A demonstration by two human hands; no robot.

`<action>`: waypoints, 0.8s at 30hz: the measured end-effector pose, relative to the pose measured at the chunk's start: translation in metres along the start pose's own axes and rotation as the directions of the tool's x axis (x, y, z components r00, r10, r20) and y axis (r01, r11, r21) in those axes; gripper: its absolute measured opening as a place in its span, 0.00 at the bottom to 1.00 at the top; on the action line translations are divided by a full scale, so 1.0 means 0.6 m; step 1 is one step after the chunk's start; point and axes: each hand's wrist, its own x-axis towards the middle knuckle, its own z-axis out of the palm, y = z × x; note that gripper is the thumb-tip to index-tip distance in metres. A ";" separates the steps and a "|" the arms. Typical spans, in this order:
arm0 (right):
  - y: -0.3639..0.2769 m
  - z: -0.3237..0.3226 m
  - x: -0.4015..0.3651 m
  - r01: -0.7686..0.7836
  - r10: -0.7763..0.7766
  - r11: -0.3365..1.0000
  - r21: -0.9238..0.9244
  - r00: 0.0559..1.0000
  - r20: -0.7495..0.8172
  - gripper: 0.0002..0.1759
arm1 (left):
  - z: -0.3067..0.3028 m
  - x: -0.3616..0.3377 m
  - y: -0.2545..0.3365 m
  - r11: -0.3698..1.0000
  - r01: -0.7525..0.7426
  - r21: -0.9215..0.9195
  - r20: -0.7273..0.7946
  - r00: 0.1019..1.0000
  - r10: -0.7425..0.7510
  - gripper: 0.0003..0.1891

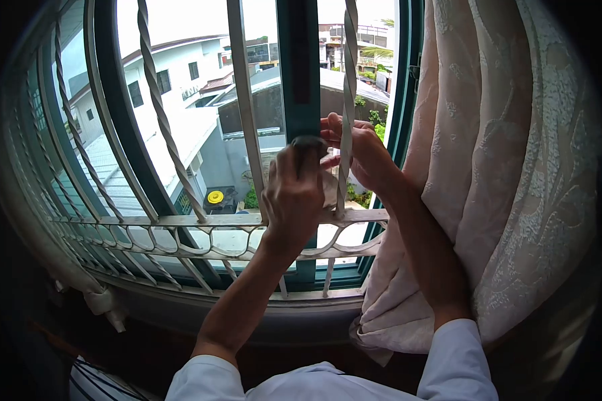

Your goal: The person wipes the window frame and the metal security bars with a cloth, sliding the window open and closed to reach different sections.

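My left hand [294,187] is raised at the window grille, its fingers wrapped round a dark object [309,143] that I cannot make out clearly. Just right of it, my right hand [364,150] reaches around a twisted white bar [348,80], with some fingers beyond the bar and bent toward the dark object. Whether it holds anything is hidden. Behind both hands stands the dark green window frame [301,80]. A pale, cloth-like patch [330,190] shows between the hands, partly covered.
The white metal grille [241,218] spans the window, with curled scrollwork along its lower part. A pink patterned curtain [448,167] hangs close by my right arm. Another bunched cloth [104,301] is at lower left, above dark cables [100,377]. Buildings stand outside.
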 end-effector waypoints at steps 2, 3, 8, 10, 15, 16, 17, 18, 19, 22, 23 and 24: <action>0.009 -0.009 0.000 0.003 -0.003 1.000 -0.027 0.999 0.034 0.18 | 0.009 -0.029 -0.014 1.000 -0.003 -0.023 0.004 1.000 0.003 0.13; 0.023 -0.018 0.007 0.030 -0.029 0.997 -0.066 0.999 0.023 0.17 | 0.002 -0.001 -0.004 0.999 0.030 -0.031 0.019 0.999 -0.030 0.13; 0.026 -0.028 0.012 0.066 -0.061 0.997 -0.050 0.994 0.086 0.16 | 0.011 0.034 -0.001 0.998 -0.035 0.044 -0.073 0.997 0.038 0.16; 0.019 -0.021 0.003 0.069 -0.064 0.996 -0.055 0.994 0.094 0.18 | 0.006 -0.022 -0.010 0.996 -0.029 0.088 0.028 0.999 0.027 0.17; 0.019 -0.018 0.004 0.029 -0.020 0.996 -0.087 0.994 0.107 0.20 | -0.008 0.022 -0.008 1.000 -0.017 -0.002 -0.033 0.999 0.017 0.14; 0.022 -0.019 0.008 0.025 -0.016 0.994 -0.107 0.997 0.078 0.21 | 0.002 0.053 -0.017 0.999 -0.042 -0.003 -0.126 0.991 0.042 0.14; 0.028 -0.022 0.011 0.077 -0.067 0.993 -0.087 0.991 0.114 0.22 | 0.009 0.054 -0.017 0.997 -0.063 0.033 -0.127 0.990 0.066 0.14; 0.023 -0.018 0.008 0.064 -0.054 0.994 -0.084 0.991 0.121 0.22 | 0.017 0.044 -0.016 0.995 -0.078 0.065 -0.112 0.990 0.085 0.14; 0.019 -0.016 0.005 0.048 -0.037 0.993 -0.111 0.994 0.099 0.23 | 0.018 0.023 -0.016 0.995 -0.069 0.071 -0.100 0.992 0.076 0.14; 0.010 -0.010 0.000 0.020 -0.012 0.996 -0.087 0.996 0.092 0.24 | -0.019 -0.039 -0.012 0.997 -0.045 -0.061 0.062 0.997 0.049 0.15; 0.015 -0.014 -0.003 0.015 -0.007 0.995 -0.103 0.996 0.086 0.24 | -0.044 -0.047 -0.013 0.986 0.054 -0.158 0.054 0.997 -0.046 0.14; 0.007 -0.009 -0.006 0.021 -0.010 0.992 -0.124 0.996 0.089 0.24 | -0.064 -0.047 -0.007 0.957 0.146 -0.250 0.040 0.989 -0.141 0.13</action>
